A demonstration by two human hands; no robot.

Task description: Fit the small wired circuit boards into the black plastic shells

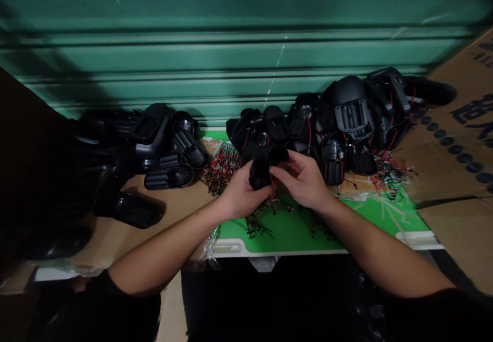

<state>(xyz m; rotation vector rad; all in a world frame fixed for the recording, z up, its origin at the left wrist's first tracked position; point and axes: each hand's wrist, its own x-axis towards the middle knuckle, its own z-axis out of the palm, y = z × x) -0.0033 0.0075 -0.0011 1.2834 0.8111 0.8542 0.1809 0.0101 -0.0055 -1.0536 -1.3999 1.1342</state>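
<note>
Black housing [261, 172], one, curved: held in the air at mid-scene, over the near green board [285, 238]. Left hand [243, 190]: closed around the housing's left side. Right hand [307, 182]: close by, thumb and fingers clamped on the housing's right edge; red wire [273, 182] beneath the thumb. Wired components [223, 170]: heap, just left and far of the hands. Further black housings: left group [169, 175]; far-right pile [352, 106], red wires attached. Cardboard box [450, 152]: right.

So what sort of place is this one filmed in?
Probably an assembly workshop: black plastic housings are heaped along a green-topped table, bundles of red and black wires lie beside them, and printed cardboard stands at the right.
</note>
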